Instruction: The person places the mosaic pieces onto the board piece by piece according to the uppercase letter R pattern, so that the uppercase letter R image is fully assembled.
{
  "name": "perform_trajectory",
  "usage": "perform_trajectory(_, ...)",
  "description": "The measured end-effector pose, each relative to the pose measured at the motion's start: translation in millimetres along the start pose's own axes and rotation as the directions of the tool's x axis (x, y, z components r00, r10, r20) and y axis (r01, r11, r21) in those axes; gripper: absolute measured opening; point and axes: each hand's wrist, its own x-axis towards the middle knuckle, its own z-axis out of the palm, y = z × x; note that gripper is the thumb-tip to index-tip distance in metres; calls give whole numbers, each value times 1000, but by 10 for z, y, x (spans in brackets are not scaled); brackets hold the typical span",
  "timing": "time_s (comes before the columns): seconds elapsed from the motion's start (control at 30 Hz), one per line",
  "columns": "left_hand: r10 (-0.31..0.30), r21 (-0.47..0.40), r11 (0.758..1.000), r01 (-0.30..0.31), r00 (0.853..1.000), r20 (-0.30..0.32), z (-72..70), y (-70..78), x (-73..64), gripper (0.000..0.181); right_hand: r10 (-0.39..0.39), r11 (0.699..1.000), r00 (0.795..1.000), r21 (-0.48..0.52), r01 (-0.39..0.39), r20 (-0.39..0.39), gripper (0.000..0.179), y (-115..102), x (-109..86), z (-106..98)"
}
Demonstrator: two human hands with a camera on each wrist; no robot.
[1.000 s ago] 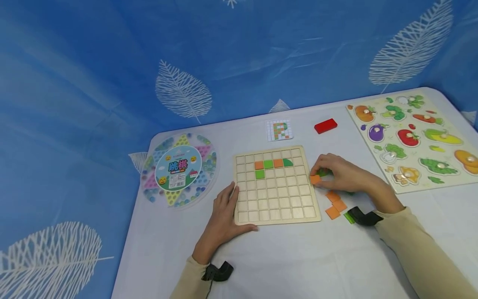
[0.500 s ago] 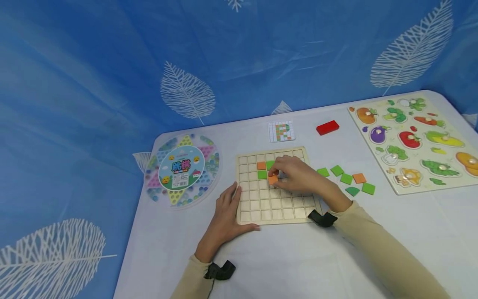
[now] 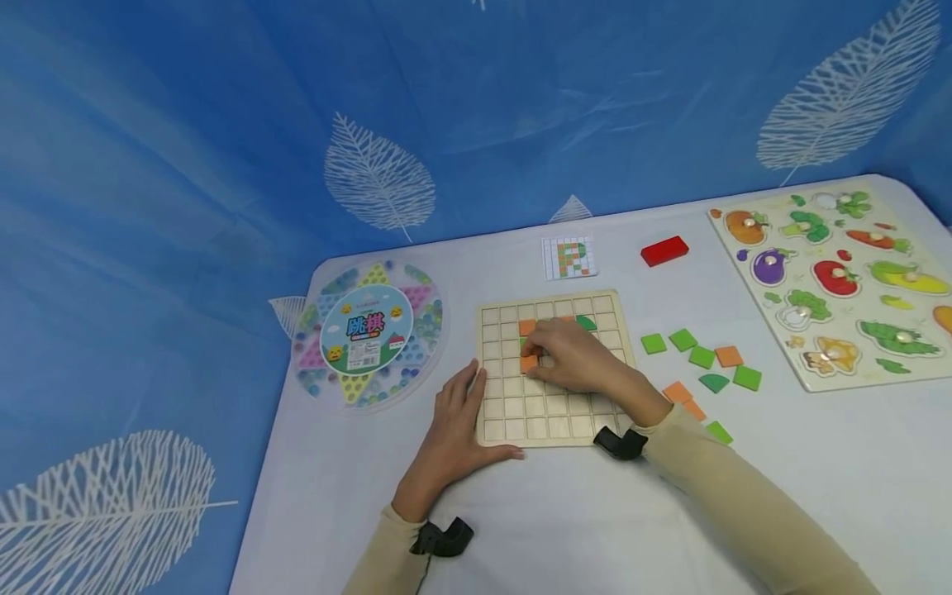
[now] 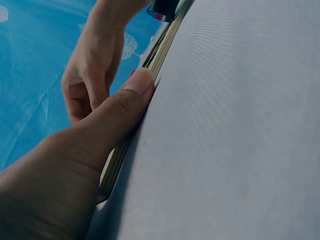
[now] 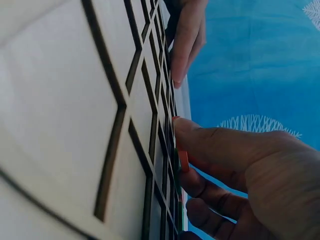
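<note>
A square wooden grid board (image 3: 515,407) lies on the white table. My left hand (image 3: 455,430) rests at its lower left corner, fingers along the left side and thumb (image 4: 137,85) stretched against the front edge. Over the board's left half, my right hand (image 3: 568,355) pinches an orange square tile (image 3: 529,364), which also shows between thumb and fingers as an orange edge (image 5: 183,161) in the right wrist view. An orange tile (image 3: 526,327) and a dark green quarter-round tile (image 3: 586,323) sit in an upper row; the hand partly hides other tiles there.
Right of the board lie several loose tiles, including a green square (image 3: 747,378), an orange square (image 3: 677,392) and a green quarter-round (image 3: 715,383). Behind it are a pattern card (image 3: 569,259) and a red block (image 3: 665,251). A vegetable puzzle (image 3: 855,289) and a round Chinese checkers set (image 3: 366,330) flank it.
My right hand has carried an orange tile from beside the loose tiles leftward onto the board, then slightly further left. The left hand keeps its place at the corner.
</note>
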Motion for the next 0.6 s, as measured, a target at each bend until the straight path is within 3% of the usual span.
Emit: perform_trajectory(0.6,-9,-18,1000,9,1000,1,-16,22,13,127,10,999,1000,42,-10,6,20,53,-5,17)
